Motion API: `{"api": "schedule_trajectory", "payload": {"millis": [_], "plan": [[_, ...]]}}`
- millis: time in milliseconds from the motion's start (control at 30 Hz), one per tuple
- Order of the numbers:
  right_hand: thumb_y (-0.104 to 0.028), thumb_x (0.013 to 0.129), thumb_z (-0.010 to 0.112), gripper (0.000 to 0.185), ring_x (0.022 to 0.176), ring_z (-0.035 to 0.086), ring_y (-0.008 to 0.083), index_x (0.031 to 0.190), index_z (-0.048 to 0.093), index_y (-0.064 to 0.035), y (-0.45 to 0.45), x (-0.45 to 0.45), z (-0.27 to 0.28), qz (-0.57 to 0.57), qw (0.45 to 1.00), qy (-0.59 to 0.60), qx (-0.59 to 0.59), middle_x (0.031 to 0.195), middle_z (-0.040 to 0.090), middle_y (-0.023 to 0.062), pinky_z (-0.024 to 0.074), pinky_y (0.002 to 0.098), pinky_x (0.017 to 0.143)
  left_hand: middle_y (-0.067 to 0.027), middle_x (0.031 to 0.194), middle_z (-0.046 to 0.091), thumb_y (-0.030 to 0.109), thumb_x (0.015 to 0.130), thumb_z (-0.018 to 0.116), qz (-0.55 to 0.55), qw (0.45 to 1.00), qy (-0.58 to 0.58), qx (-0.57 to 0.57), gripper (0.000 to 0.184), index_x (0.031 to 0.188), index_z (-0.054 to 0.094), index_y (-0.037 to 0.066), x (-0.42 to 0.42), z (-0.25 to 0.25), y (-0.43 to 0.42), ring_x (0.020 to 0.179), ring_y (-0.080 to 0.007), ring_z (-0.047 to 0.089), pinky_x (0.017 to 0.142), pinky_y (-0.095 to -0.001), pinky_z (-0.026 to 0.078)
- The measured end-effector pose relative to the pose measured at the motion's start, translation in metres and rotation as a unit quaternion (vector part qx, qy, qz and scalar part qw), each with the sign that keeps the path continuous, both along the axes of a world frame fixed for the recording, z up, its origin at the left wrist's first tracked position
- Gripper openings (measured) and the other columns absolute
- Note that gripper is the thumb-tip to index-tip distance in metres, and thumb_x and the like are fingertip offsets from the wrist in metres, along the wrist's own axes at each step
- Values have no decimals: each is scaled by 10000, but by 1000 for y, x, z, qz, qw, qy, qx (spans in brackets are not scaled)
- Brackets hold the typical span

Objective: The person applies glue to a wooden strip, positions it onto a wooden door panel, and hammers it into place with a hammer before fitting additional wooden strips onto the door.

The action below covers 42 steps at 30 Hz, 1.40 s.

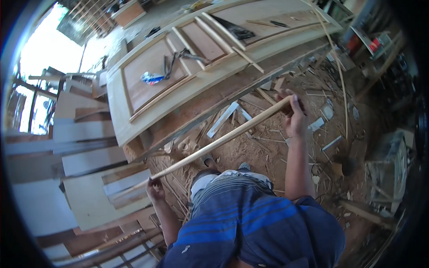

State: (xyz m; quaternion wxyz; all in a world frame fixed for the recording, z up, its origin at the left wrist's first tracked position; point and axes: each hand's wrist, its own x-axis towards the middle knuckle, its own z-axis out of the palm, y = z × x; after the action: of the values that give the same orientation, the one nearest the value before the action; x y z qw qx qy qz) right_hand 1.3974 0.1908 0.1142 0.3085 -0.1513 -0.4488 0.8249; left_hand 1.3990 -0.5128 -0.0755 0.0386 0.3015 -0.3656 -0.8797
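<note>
Held across the front of my body is a long, thin wooden strip (223,138), its right end higher in the view than its left. My right hand (293,111) is closed around the strip near its right end, thumb on top. Farther down, my left hand (155,189) grips it, and the strip's tail runs on past that hand to the left. Beyond the strip lies a panelled wooden door (117,96) on a workbench, with loose wooden strips (248,60) resting on it.
On the door lie a blue-and-white plastic packet (152,78), a dark strap-like tool (169,64) and black plastic (232,29). Boards (85,129) are stacked at the left. Sawdust and offcuts (222,119) cover the floor. A long thin strip (343,85) leans at the right.
</note>
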Motion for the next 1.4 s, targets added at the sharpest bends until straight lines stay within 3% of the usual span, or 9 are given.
{"api": "schedule_trajectory", "payload": {"millis": [167,233,333,567,733,900,1200,1333,1400], "plan": [[-288,1184,588,406,1214,778,345,1485,590,-15,30,0,-47,-38,997,-57,-48,1401,745,199,670,430,1025,-152,1275,800,299,1151,663,-213,943,122,225,293,1289,756,58,3,36,-20,1169,-225,768,905,-308,669],[-304,1187,582,423,1230,772,354,1504,573,-23,34,-2,-62,-51,995,-63,-63,1429,731,210,667,433,1031,-133,1320,782,274,1163,637,-13,991,134,-16,257,1279,738,69,8,62,28,1240,-258,738,1024,-356,641],[-323,1189,574,429,1269,752,374,1504,565,-32,37,1,-79,-77,991,-69,-83,1443,716,238,657,462,1056,-148,1432,735,250,1183,578,-19,975,217,-32,323,1431,637,52,6,79,36,1355,-282,690,1240,-424,535],[-304,1176,607,407,1340,711,310,1456,635,-10,46,20,-113,-85,989,-52,-113,1424,733,191,584,446,1156,-119,1591,639,289,1203,527,-2,979,192,-66,416,1564,568,86,19,127,61,1471,-281,615,1268,-452,502],[-289,1163,649,426,1231,752,280,1494,639,-22,59,32,-137,-87,990,-71,-84,1377,747,168,627,401,1022,-104,1601,637,287,1209,523,18,981,172,-89,413,1580,555,109,26,138,59,1473,-253,615,1235,-411,518],[-258,1136,698,391,1130,790,269,1423,684,7,60,37,-145,-106,986,-119,-57,1276,790,158,663,375,939,-165,1472,700,201,1175,596,45,978,184,-82,286,1422,646,67,37,135,56,1359,-299,686,1189,-487,571],[-262,1128,709,277,923,774,168,1306,715,-50,76,60,-208,-25,972,-231,-40,1172,810,114,679,332,803,-162,1285,781,180,1151,654,76,972,196,-109,105,1168,680,80,40,158,72,1204,-273,772,1075,-460,642],[-273,1132,702,277,836,752,139,1313,715,-63,72,74,-225,-8,960,-279,-20,1142,813,108,664,284,704,-180,1306,773,196,1164,629,45,963,225,-145,184,1256,679,45,37,165,73,1204,-287,768,1076,-469,635],[-285,1121,722,228,782,729,148,1165,720,-62,64,78,-216,-20,960,-279,-23,990,763,63,661,293,690,-181,1305,771,191,1172,612,35,962,207,-176,187,1257,677,38,31,175,79,1187,-285,774,1066,-467,637]]}}
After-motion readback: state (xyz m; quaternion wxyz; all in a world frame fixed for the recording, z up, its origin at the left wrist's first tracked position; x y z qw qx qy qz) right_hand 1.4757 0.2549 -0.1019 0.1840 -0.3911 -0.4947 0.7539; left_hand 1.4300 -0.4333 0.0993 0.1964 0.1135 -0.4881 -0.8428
